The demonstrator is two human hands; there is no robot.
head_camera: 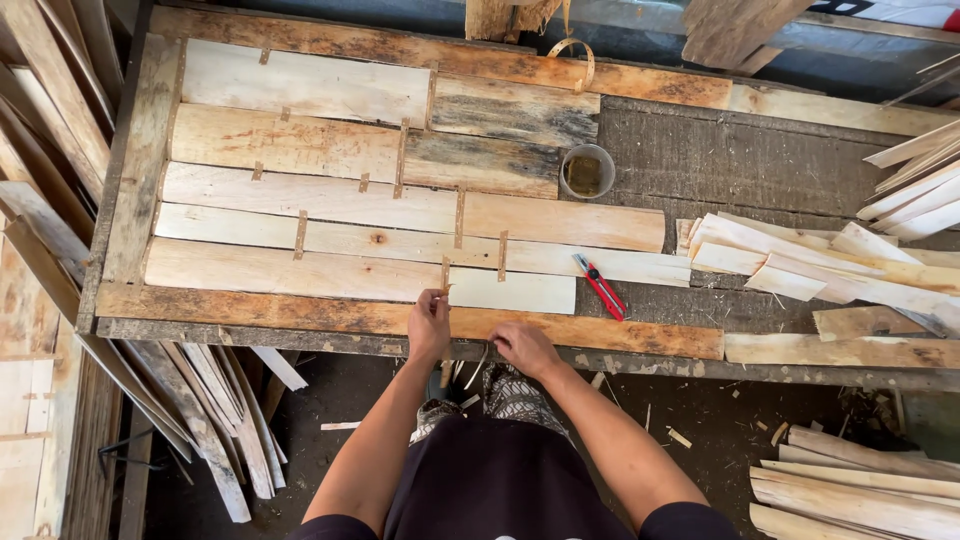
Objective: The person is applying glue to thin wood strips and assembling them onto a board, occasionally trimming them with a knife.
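Head view — hands (pixel 478 335) touching veneer strips (pixel 360 283).

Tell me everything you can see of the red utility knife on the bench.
The utility knife is slim with a red body and a dark stripe along it; whether a blade is out cannot be told. It lies flat and diagonal on the workbench, top end touching the thin pale wood sheet, right of the taped sheets. No hand touches it; the right hand is nearest.

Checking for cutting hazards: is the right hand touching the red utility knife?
Apart. Head view shows the right hand at the bench edge, bare wood between it and the red utility knife.
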